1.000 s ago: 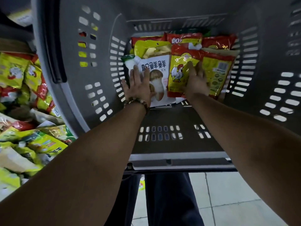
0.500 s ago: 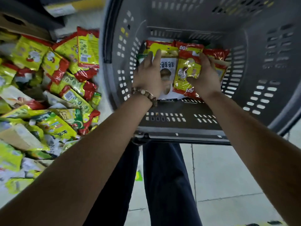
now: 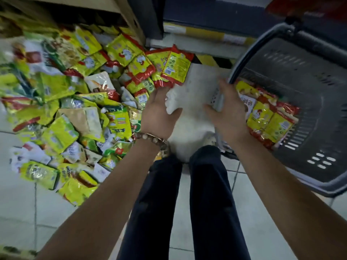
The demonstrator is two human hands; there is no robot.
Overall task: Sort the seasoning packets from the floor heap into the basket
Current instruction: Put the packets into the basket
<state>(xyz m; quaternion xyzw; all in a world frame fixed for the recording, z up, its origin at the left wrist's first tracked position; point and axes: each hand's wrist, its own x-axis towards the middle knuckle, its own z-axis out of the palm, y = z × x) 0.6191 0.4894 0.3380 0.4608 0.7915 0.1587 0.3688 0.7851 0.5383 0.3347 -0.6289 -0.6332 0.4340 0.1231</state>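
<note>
Yellow-and-red seasoning packets [image 3: 75, 109] lie heaped on the tiled floor [image 3: 28, 212] at left. At right, a grey basket [image 3: 300, 81] holds sorted packets [image 3: 268, 119]. Between them are the left hand [image 3: 159, 113] and right hand [image 3: 229, 113], fingers relaxed, each grip released.

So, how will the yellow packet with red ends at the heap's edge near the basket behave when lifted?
The yellow foil packet with red ends will probably flop: its neighbours in the floor heap lie creased. Its glossy film looks slippery, so it may slide. It looks thin, likely light.
</note>
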